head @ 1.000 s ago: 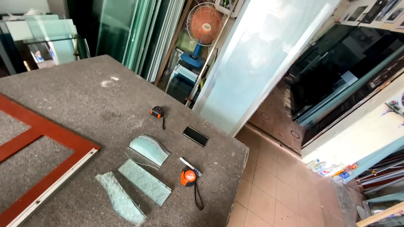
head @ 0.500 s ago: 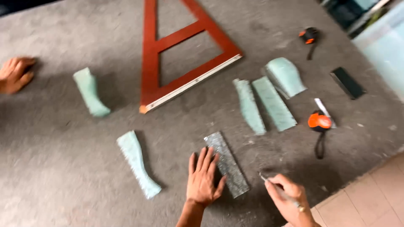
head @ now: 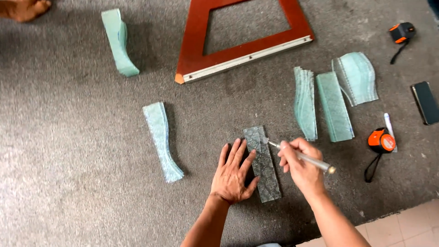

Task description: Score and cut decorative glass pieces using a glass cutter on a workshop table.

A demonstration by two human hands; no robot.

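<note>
A narrow rectangular strip of patterned clear glass (head: pixel 263 163) is laid flat on the grey felt-covered table (head: pixel 68 174), near its front edge. The strip is pressed down by the left hand (head: pixel 234 174), fingers spread. A slim metal glass cutter (head: pixel 299 156) is pinched in the right hand (head: pixel 302 167), its tip touching the strip's upper end. Stacks of curved green-tinted glass pieces (head: pixel 305 103) lie beyond, beside an orange tape measure (head: pixel 381 140).
</note>
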